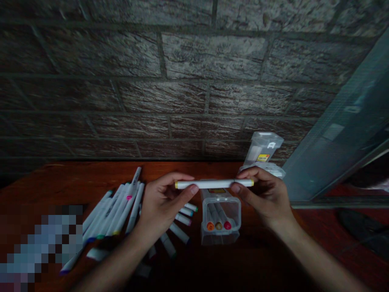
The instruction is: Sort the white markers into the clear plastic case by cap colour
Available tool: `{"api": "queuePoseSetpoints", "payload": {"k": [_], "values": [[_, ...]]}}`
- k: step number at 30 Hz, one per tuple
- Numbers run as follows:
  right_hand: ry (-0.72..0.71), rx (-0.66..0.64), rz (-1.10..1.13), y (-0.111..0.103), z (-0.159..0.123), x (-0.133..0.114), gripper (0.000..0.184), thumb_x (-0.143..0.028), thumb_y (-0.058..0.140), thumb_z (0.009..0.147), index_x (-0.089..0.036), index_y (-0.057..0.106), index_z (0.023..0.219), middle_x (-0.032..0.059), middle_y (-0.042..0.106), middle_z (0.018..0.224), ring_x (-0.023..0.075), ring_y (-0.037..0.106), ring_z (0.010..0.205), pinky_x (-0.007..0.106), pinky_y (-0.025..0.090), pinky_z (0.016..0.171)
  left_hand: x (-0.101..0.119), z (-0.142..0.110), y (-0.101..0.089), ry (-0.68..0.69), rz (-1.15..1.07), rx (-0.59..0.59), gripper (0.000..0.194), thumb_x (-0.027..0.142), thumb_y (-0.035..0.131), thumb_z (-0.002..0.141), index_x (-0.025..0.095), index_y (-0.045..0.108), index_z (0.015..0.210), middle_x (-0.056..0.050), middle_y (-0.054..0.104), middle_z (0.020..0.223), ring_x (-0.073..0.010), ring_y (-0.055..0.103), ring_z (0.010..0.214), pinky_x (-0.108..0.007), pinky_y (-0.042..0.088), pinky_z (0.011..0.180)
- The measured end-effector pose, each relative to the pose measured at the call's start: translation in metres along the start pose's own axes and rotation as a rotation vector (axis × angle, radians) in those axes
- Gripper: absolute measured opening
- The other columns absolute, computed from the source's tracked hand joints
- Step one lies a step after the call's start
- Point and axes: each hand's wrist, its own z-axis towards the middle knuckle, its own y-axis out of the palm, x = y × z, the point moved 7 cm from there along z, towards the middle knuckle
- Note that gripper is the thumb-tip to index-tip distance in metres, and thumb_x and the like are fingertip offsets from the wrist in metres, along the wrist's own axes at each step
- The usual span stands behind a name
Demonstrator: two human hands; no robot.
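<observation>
A white marker with yellow ends [214, 184] is held level between my two hands. My left hand [164, 198] pinches it near its left end, thumb below and fingers behind. At the other end, the thumb and fingers of my right hand [266, 194] grip it the same way. Just below and behind the marker lies a clear plastic case [221, 238], its open end toward me. Inside it are three markers with orange, tan and red ends [219, 225].
Many white markers [114, 209] lie piled on the left of the wooden table [75, 174], others fanned beside my left hand. A second clear case [263, 150] stands with its lid open at the back right. A stone-block wall [182, 93] rises behind; a grey frame [322, 134] borders the right.
</observation>
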Motion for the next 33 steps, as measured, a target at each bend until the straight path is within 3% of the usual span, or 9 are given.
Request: {"api": "queuePoseSetpoints", "payload": {"k": [7, 14, 18, 20, 27, 33], "values": [[0.059, -0.049, 0.044, -0.001, -0.0035, 0.0085, 0.007, -0.019, 0.078, 0.086, -0.02, 0.073, 0.09, -0.0044, 0.059, 0.059, 0.0056, 0.043, 0.047, 0.017, 0.031, 0.042, 0.0012, 0.0002, -0.0008, -0.035, -0.006, 0.005, 0.016, 0.03, 0.08, 0.084, 0.017, 0.077, 0.094, 0.002, 0.062, 0.053, -0.0079, 0.051, 0.043, -0.016, 0.036, 0.04], [-0.015, -0.002, -0.006, -0.0011, -0.0007, 0.0023, 0.013, -0.014, 0.082, 0.079, -0.02, 0.071, 0.084, -0.0016, 0.067, 0.069, 0.0073, 0.057, 0.056, 0.015, 0.045, 0.05, -0.0007, -0.0025, -0.0022, -0.019, 0.056, -0.012, 0.016, 0.032, 0.079, 0.086, 0.02, 0.079, 0.096, 0.002, 0.062, 0.055, -0.0085, 0.052, 0.045, -0.017, 0.036, 0.043], [-0.01, -0.004, -0.007, -0.0001, -0.0002, 0.0018, 0.014, -0.015, 0.083, 0.078, -0.019, 0.071, 0.084, -0.0019, 0.067, 0.069, 0.0068, 0.059, 0.057, 0.013, 0.047, 0.052, 0.0046, -0.0024, -0.002, 0.052, 0.102, 0.003, 0.013, 0.025, 0.084, 0.081, 0.021, 0.079, 0.092, 0.0, 0.073, 0.072, -0.007, 0.054, 0.051, -0.016, 0.038, 0.045], [0.009, -0.004, -0.007, -0.0004, -0.0004, 0.0027, 0.013, -0.016, 0.083, 0.079, -0.019, 0.071, 0.084, -0.0016, 0.068, 0.068, 0.0064, 0.058, 0.057, 0.013, 0.046, 0.052, 0.0058, -0.0021, -0.0017, 0.059, 0.084, 0.006, 0.013, 0.024, 0.084, 0.08, 0.022, 0.079, 0.091, 0.0, 0.074, 0.076, -0.0066, 0.054, 0.051, -0.016, 0.039, 0.045], [0.072, -0.024, 0.031, 0.0002, -0.0017, 0.0055, 0.013, -0.017, 0.083, 0.081, -0.018, 0.07, 0.083, -0.0022, 0.065, 0.063, 0.0057, 0.053, 0.052, 0.014, 0.039, 0.047, -0.0002, -0.0021, 0.0017, -0.033, 0.006, -0.037, 0.014, 0.031, 0.081, 0.084, 0.02, 0.078, 0.093, 0.002, 0.063, 0.055, -0.0085, 0.053, 0.044, -0.017, 0.039, 0.042], [0.111, -0.02, 0.09, -0.0014, -0.0033, 0.0105, 0.013, -0.019, 0.084, 0.082, -0.018, 0.072, 0.084, -0.0015, 0.065, 0.063, 0.006, 0.049, 0.049, 0.016, 0.034, 0.043, -0.0038, -0.0016, 0.0005, -0.07, -0.045, -0.037, 0.015, 0.029, 0.082, 0.085, 0.021, 0.079, 0.097, 0.002, 0.065, 0.055, -0.007, 0.054, 0.045, -0.014, 0.04, 0.043]]}}
